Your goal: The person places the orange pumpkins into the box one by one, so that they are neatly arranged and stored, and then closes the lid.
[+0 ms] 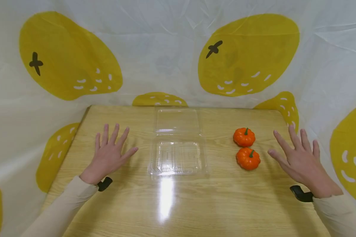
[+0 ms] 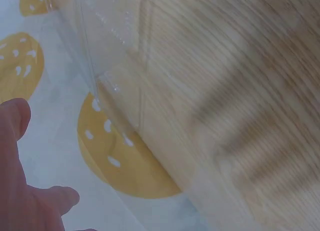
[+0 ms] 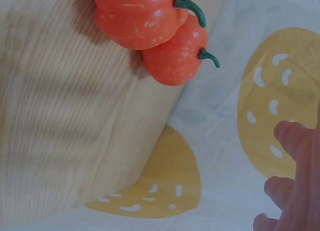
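Observation:
A clear plastic clamshell container (image 1: 178, 158) lies unfolded on the wooden table, its lid (image 1: 177, 120) on the far side. To its right are two small orange pumpkins with green stems, a farther pumpkin (image 1: 244, 137) and a nearer pumpkin (image 1: 248, 158), close together. My left hand (image 1: 109, 159) hovers left of the container, fingers spread and holding nothing. On the other side, my right hand (image 1: 301, 161) is held palm down to the right of the pumpkins, also spread and apart from them. Both pumpkins (image 3: 142, 16) show in the right wrist view.
The wooden table (image 1: 213, 204) reflects a bright light streak in front of the container. A white cloth (image 1: 160, 59) printed with yellow fruit shapes hangs behind the table and along both sides. Black straps circle both wrists.

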The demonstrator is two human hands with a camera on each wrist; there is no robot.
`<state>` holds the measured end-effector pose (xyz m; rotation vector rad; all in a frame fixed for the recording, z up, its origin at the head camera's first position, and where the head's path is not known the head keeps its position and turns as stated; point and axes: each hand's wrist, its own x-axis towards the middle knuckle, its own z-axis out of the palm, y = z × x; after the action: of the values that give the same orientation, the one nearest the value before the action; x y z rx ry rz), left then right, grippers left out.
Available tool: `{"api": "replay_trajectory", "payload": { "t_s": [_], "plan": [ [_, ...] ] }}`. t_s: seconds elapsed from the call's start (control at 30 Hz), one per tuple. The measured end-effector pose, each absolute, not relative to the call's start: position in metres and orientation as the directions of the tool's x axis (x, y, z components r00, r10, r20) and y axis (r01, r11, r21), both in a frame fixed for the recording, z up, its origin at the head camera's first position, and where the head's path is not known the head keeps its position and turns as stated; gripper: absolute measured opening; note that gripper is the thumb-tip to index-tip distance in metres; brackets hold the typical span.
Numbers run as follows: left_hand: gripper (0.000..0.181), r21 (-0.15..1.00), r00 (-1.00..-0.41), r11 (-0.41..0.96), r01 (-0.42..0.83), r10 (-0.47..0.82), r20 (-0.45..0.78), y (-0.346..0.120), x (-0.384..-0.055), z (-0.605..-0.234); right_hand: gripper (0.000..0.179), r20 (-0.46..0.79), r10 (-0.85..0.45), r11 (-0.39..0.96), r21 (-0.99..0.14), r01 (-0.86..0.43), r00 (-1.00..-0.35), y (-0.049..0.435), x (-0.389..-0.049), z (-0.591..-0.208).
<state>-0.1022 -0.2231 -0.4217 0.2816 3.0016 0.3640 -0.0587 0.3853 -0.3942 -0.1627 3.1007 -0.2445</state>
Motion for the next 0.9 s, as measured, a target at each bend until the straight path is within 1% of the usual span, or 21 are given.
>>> {"api": "replay_trajectory", "payload": {
  "t_s": [0.3, 0.43, 0.57, 0.7, 0.8, 0.9],
  "plan": [
    [0.086, 0.280, -0.965, 0.934, 0.223, 0.253, -0.076, -0.210, -0.108, -0.431, 0.074, -0.014, -0.099, 0.965, -0.244, -0.092, -0.995, 0.388, -0.052, -0.405],
    [0.085, 0.344, -0.958, 0.907, 0.242, 0.279, -0.062, -0.204, -0.109, -0.441, 0.072, 0.014, -0.098, 0.959, -0.267, -0.098, -0.995, 0.388, -0.052, -0.414],
    [0.087, 0.429, -0.957, 0.871, 0.238, 0.286, -0.050, -0.200, -0.109, -0.450, 0.070, 0.058, -0.128, 0.945, -0.297, -0.139, -0.990, 0.387, -0.052, -0.423],
    [0.087, 0.483, -0.964, 0.844, 0.231, 0.265, -0.002, -0.196, -0.109, -0.458, 0.068, 0.117, -0.149, 0.914, -0.362, -0.182, -0.982, 0.383, -0.052, -0.433],
    [0.083, 0.523, -0.972, 0.825, 0.216, 0.234, 0.032, -0.192, -0.110, -0.465, 0.068, 0.112, -0.146, 0.883, -0.433, -0.181, -0.983, 0.381, -0.051, -0.439],
    [0.077, 0.571, -0.976, 0.796, 0.203, 0.209, 0.055, -0.188, -0.111, -0.471, 0.069, 0.072, -0.132, 0.858, -0.491, -0.151, -0.989, 0.379, -0.050, -0.444]
  ]
}}
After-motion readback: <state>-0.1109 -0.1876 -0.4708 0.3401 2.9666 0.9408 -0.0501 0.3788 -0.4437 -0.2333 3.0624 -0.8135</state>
